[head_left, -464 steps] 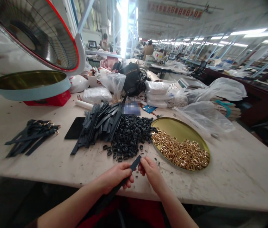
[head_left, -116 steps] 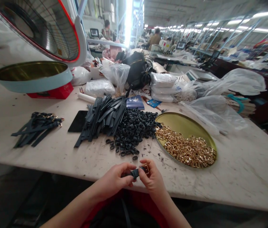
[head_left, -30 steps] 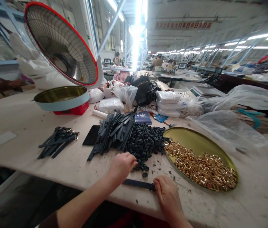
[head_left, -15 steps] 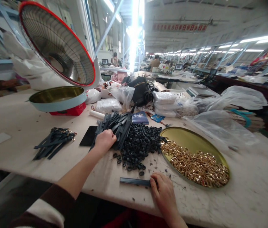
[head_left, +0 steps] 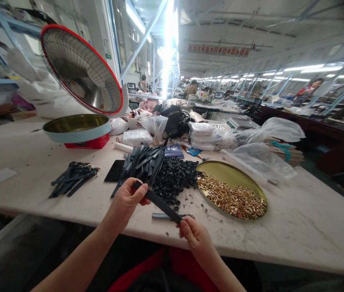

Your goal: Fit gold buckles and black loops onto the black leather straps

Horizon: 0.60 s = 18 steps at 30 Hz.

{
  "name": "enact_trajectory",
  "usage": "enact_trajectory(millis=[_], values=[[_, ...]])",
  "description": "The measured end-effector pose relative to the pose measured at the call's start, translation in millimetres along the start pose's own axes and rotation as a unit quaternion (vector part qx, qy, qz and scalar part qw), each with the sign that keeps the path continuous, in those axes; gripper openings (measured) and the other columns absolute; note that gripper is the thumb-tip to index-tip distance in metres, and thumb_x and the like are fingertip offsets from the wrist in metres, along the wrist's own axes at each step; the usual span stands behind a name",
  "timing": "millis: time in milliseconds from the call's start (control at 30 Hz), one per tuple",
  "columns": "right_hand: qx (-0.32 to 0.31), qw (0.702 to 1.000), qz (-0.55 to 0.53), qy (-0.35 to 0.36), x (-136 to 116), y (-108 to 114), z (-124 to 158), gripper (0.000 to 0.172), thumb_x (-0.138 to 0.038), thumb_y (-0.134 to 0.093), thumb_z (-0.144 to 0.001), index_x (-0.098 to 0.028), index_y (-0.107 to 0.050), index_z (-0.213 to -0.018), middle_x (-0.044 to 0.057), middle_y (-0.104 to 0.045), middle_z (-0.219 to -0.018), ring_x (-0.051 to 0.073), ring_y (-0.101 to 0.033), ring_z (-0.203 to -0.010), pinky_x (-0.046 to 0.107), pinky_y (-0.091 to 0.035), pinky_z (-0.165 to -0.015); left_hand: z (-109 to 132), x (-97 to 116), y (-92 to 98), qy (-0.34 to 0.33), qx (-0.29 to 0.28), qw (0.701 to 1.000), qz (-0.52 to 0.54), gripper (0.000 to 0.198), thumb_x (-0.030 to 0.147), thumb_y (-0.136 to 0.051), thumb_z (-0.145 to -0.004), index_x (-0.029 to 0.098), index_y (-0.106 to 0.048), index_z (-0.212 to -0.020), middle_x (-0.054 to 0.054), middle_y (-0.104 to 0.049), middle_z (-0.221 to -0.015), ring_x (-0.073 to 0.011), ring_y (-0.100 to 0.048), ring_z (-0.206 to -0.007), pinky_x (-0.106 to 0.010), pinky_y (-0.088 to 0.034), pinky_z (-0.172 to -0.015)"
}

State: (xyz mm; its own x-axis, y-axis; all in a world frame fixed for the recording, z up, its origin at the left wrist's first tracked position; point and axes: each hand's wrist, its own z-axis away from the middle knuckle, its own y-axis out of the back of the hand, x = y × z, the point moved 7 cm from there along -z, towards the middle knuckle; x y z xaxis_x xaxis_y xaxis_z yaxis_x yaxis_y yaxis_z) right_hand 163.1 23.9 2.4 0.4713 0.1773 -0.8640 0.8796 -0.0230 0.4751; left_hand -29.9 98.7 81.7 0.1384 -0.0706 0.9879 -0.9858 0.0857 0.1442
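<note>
A flat black strap point(head_left: 160, 204) stretches slantwise between my hands above the table's front part. My left hand point(head_left: 128, 196) pinches its upper left end, and my right hand point(head_left: 193, 232) grips the lower right end. Behind the held strap, another dark strap point(head_left: 159, 215) lies on the table, its right end near my right fingers. Beyond my left hand is a heap of loose black straps point(head_left: 146, 162). A pile of small black loops point(head_left: 176, 178) sits to the right of that heap. Further left lies a bundle of black straps with gold-coloured fittings point(head_left: 73, 178).
A round gold tray point(head_left: 220, 168) holds many gold metal fittings point(head_left: 239, 201) on the right. At the back left stand a round tin point(head_left: 77, 134) on a red base and a red-rimmed heater point(head_left: 82, 71). Plastic-wrapped packs point(head_left: 202, 136) and a black bag point(head_left: 176, 121) fill the back.
My left hand has come off the strap heap, toward me, with a strap in it. My right hand has let go of the strap on the table and taken the other end of the new one.
</note>
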Motion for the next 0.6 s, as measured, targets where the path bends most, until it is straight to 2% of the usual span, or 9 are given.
enact_trajectory(millis=[67,100,167,233,300,367,433,500,600], values=[[-0.028,0.998,-0.032,-0.054,12.3,-3.7,2.2,0.037,-0.042,-0.032,-0.087,-0.018,-0.052,-0.067,-0.003,-0.046,-0.049,0.012,-0.046,-0.048,0.022,-0.035,-0.047,-0.7,-16.1,2.9,0.017,-0.028,0.997,-0.077,0.026,0.043,-0.053,-0.071,0.018,-0.047,-0.077,0.005,-0.054,-0.061,-0.0127,-0.056,-0.055,-0.024,-0.044,-0.055],[-0.029,0.996,-0.032,-0.076,19.1,-3.0,2.2,0.034,-0.042,-0.035,-0.085,-0.018,-0.051,-0.066,-0.005,-0.044,-0.048,0.011,-0.044,-0.047,0.022,-0.034,-0.046,-0.2,-23.1,2.1,0.016,-0.061,0.987,-0.147,0.025,0.042,-0.053,-0.071,0.018,-0.051,-0.077,0.003,-0.056,-0.062,-0.0137,-0.057,-0.058,-0.024,-0.043,-0.058],[-0.025,0.995,0.002,-0.099,28.8,-0.9,-1.0,0.027,-0.039,-0.044,-0.081,-0.018,-0.050,-0.065,-0.005,-0.046,-0.051,0.012,-0.045,-0.050,0.022,-0.034,-0.048,4.3,-37.8,-6.1,0.007,-0.158,0.944,-0.291,0.020,0.038,-0.053,-0.070,0.019,-0.059,-0.072,0.001,-0.060,-0.064,-0.0156,-0.056,-0.063,-0.023,-0.040,-0.061],[-0.033,0.994,0.037,-0.093,31.1,-4.5,-8.1,0.021,-0.034,-0.050,-0.078,-0.018,-0.051,-0.065,-0.003,-0.052,-0.056,0.013,-0.049,-0.056,0.022,-0.035,-0.052,13.2,-53.2,-23.0,0.005,-0.263,0.898,-0.354,0.018,0.035,-0.052,-0.070,0.020,-0.062,-0.066,0.001,-0.062,-0.064,-0.0163,-0.056,-0.066,-0.023,-0.037,-0.060],[-0.066,0.994,0.033,-0.075,30.1,-15.8,-17.6,0.020,-0.032,-0.049,-0.079,-0.018,-0.053,-0.066,-0.003,-0.055,-0.058,0.013,-0.050,-0.058,0.022,-0.037,-0.053,21.6,-66.6,-44.6,0.027,-0.340,0.887,-0.311,0.021,0.032,-0.047,-0.073,0.020,-0.062,-0.067,0.001,-0.062,-0.063,-0.0154,-0.056,-0.063,-0.022,-0.036,-0.058],[-0.069,0.996,0.021,-0.062,31.8,-22.7,-29.4,0.022,-0.032,-0.042,-0.084,-0.018,-0.055,-0.074,-0.003,-0.056,-0.059,0.013,-0.052,-0.056,0.022,-0.038,-0.052,24.9,-79.9,-63.7,0.087,-0.369,0.899,-0.219,0.025,0.031,-0.040,-0.076,0.017,-0.059,-0.068,0.002,-0.059,-0.058,-0.0129,-0.054,-0.056,-0.021,-0.037,-0.054],[-0.030,0.996,0.060,-0.050,37.7,-19.2,-42.9,0.024,-0.031,-0.036,-0.087,-0.018,-0.055,-0.083,0.000,-0.059,-0.066,0.014,-0.055,-0.061,0.023,-0.039,-0.055,24.1,-96.8,-74.0,0.187,-0.353,0.908,-0.126,0.025,0.030,-0.036,-0.077,0.016,-0.056,-0.071,0.003,-0.056,-0.055,-0.0103,-0.050,-0.047,-0.020,-0.036,-0.049],[-0.014,0.987,0.156,-0.029,44.7,-14.5,-55.6,0.021,-0.026,-0.038,-0.086,-0.019,-0.057,-0.085,0.003,-0.060,-0.076,0.016,-0.057,-0.071,0.025,-0.040,-0.062,22.9,-112.6,-76.8,0.279,-0.322,0.904,-0.036,0.022,0.030,-0.038,-0.075,0.015,-0.054,-0.079,0.003,-0.057,-0.058,-0.0084,-0.050,-0.044,-0.019,-0.036,-0.045],[-0.064,0.951,0.302,-0.001,55.9,-17.5,-69.5,0.014,-0.020,-0.046,-0.081,-0.021,-0.060,-0.078,0.004,-0.059,-0.080,0.017,-0.056,-0.074,0.026,-0.039,-0.065,20.0,-127.3,-74.3,0.351,-0.290,0.888,0.069,0.022,0.029,-0.045,-0.072,0.014,-0.054,-0.085,0.001,-0.061,-0.064,-0.0068,-0.052,-0.047,-0.017,-0.037,-0.045]])
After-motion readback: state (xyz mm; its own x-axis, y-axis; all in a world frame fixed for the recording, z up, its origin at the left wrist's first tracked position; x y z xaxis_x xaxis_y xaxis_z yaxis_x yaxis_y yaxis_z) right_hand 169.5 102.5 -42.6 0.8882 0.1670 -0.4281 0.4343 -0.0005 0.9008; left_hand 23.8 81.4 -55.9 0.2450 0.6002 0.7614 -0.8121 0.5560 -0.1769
